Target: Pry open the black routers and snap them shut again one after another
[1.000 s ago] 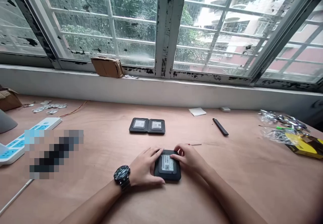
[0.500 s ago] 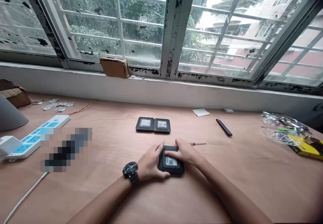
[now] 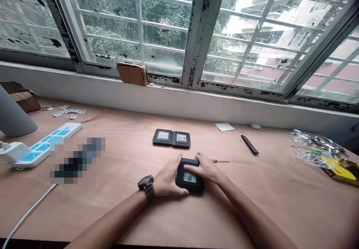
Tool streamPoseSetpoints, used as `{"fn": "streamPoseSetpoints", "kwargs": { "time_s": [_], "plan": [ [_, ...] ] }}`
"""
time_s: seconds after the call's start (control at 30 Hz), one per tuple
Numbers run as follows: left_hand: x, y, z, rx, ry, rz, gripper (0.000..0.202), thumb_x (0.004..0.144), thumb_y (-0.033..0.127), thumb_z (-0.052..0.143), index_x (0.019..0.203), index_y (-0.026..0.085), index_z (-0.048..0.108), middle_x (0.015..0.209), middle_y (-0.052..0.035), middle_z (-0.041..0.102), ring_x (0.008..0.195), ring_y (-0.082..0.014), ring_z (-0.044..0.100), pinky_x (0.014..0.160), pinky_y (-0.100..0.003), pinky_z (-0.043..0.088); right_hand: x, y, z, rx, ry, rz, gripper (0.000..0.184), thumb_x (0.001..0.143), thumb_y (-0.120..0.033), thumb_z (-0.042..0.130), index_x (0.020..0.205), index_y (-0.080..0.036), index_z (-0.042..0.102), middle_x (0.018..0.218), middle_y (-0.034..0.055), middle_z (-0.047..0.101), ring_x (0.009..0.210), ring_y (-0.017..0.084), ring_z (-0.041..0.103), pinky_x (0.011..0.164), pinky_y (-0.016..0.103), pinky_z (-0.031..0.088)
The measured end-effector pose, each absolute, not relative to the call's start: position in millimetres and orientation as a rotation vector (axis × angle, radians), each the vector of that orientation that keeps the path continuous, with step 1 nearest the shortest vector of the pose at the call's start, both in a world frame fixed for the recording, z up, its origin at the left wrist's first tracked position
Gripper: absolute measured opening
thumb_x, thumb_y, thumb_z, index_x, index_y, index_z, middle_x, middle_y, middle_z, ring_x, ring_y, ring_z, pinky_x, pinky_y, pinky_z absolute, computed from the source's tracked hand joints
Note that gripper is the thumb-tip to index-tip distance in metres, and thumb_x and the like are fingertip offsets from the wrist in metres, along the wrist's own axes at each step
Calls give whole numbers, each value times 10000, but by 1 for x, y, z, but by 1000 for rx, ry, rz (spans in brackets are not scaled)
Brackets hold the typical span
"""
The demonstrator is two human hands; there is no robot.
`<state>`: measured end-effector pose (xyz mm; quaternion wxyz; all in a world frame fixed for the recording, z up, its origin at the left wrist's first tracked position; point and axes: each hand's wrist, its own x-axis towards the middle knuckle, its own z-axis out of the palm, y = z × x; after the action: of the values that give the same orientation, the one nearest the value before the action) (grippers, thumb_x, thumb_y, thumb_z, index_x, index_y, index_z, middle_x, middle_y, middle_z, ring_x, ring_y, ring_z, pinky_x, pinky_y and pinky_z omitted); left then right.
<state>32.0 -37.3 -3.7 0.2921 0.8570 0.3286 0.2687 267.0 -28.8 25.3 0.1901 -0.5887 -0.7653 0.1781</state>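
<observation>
Right hand (image 3: pixel 206 169) slid over device (image 3: pixel 193 184) (left hand (image 3: pixel 167 178) stays).

The right hand (image 3: pixel 206 169) has slid left over the device (image 3: pixel 190 179), now covering its label's upper edge.

Legible text: none that I can read from here. Item 1, near device (image 3: pixel 190 176): white label with a dark code square, its print too small for me. Item 2, far devices (image 3: pixel 171 138): one white label each, equally unreadable. Item 3, watch (image 3: pixel 146 183): dial markings too small. Item 4, yellow pack (image 3: pixel 340 170): dark print, blurred. Item 5, power strip (image 3: pixel 47 144): markings indistinct.
</observation>
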Motion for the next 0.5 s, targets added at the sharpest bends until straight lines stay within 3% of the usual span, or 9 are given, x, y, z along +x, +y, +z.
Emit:
{"fn": "streamPoseSetpoints", "kwargs": {
  "time_s": [0.1, 0.2, 0.4, 0.5],
  "plan": [
    [31, -38, -2, 2275, 868, 726, 1449, 602, 508, 907, 1627, 245, -82, 1552, -184, 392, 1387, -426, 421, 1133, -563, 375, 268, -30, 31, -1600, -2169, 525, 563, 786, -744, 669, 722, -200, 537, 893, 40, 589, 743, 179, 575, 643, 297, 427],
    [30, -37, -3, 2259, 852, 737, 1491, 599, 503, 913, 1611, 262, -154, 1525, -180, 419, 1352, -410, 460, 1107, -553, 400, 271, -36, 38, -1500, -2145, 572, 513, 769, -679, 735, 822, -203, 549, 900, 22, 609, 795, 190, 577, 659, 290, 436],
    [32, -37, -2, 2274, 853, 762, 1528, 609, 547, 907, 1584, 263, -235, 1475, -173, 473, 1310, -387, 499, 1073, -539, 425, 275, -50, 61, -1352, -2008, 974, 393, 846, -562, 711, 957, -209, 579, 911, 6, 651, 839, 198, 609, 703, 294, 496],
    [24, -49, 3, 2376, 993, 765, 1467, 656, 605, 863, 1593, 252, -209, 1432, -172, 518, 1291, -405, 510, 1104, -595, 363, 280, -53, 80, -1287, -2008, 1033, 367, 858, -543, 701, 973, -205, 617, 957, 25, 681, 876, 218, 635, 737, 311, 520]
  ]
}}
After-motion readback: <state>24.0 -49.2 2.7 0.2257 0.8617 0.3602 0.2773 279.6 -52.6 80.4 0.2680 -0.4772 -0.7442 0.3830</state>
